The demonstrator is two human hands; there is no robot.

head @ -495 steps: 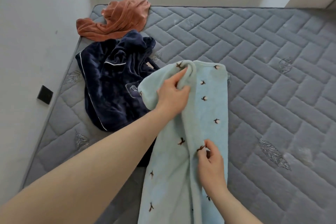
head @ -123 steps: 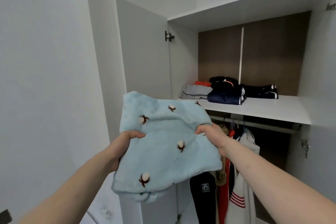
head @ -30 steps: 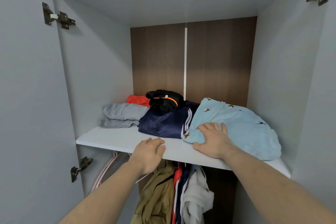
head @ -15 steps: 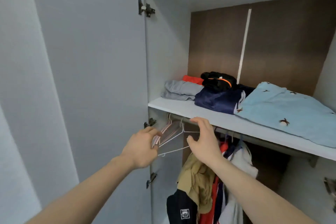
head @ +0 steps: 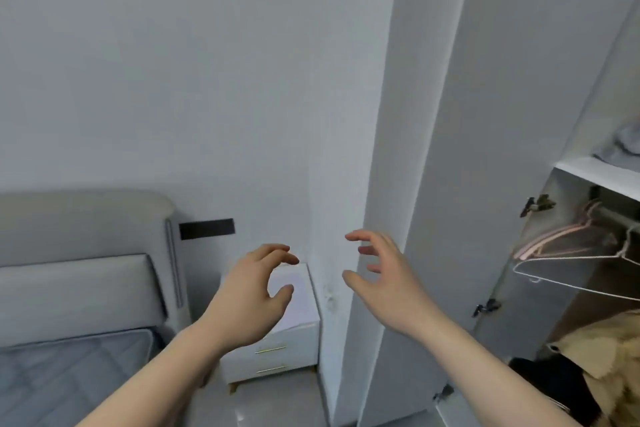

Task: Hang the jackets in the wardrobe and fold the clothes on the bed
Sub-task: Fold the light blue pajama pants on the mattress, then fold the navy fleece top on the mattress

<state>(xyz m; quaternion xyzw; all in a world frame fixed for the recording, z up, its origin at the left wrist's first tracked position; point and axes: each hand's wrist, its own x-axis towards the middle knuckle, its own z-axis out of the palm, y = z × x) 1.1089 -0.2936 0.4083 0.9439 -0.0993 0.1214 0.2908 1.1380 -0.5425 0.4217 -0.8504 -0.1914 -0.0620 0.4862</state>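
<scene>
Both hands are empty and raised in mid-air at the centre of the frame. The left hand (head: 251,295) has a loose, half-curled grip that holds nothing; the right hand (head: 384,274) is spread wide, fingers apart, also holding nothing. Half a second ago both hands reached for the hangers under the shelf; now they have drawn away from them, and the view has swung left, off the wardrobe interior.

The wardrobe (head: 450,149) fills the right of the frame, its door open. At the right edge its shelf (head: 595,175) carries a grey folded garment (head: 623,146); the light blue folded piece seen there earlier is out of view. Below the shelf hang pink and white hangers (head: 571,250), with a tan jacket (head: 602,350) in the lower right corner.

The bed (head: 69,367) lies at lower left with its grey headboard (head: 79,253), and a white nightstand (head: 294,333) stands behind the left hand.
</scene>
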